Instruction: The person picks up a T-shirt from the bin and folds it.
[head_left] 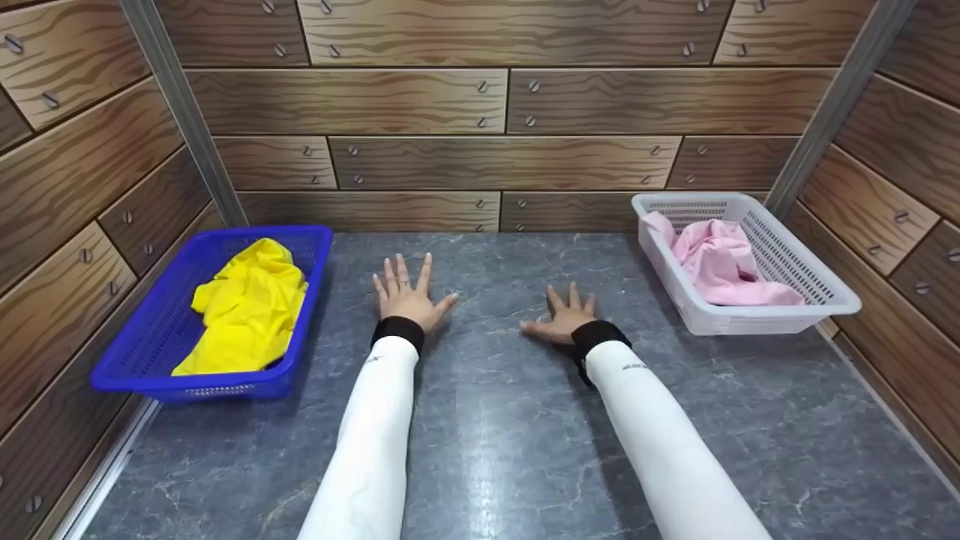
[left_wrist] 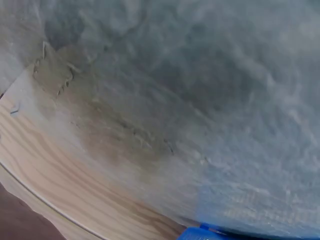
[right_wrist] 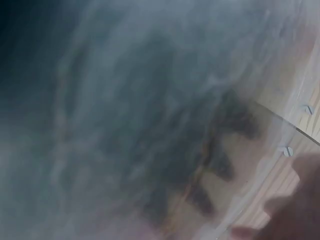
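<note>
My left hand [head_left: 409, 298] is over the dark marbled tabletop [head_left: 480, 405], palm down with fingers spread, holding nothing. To its left stands a blue basket [head_left: 146, 330] with a crumpled yellow cloth [head_left: 251, 307] inside. My right hand [head_left: 566, 317] is also palm down and spread, with nothing in its grasp. A white basket [head_left: 750, 321] at the right contains a crumpled pink cloth [head_left: 716, 259]. Both wrist views are blurred; a bit of the left hand [left_wrist: 25, 220] and of the right hand [right_wrist: 295, 210] shows at their lower corners. Whether either palm touches the tabletop I cannot tell.
Wood-patterned panels [head_left: 420, 101] with printed screws wall in the back and both sides. Grey metal posts [head_left: 191, 112] stand at the rear corners. Each basket sits close to a side wall.
</note>
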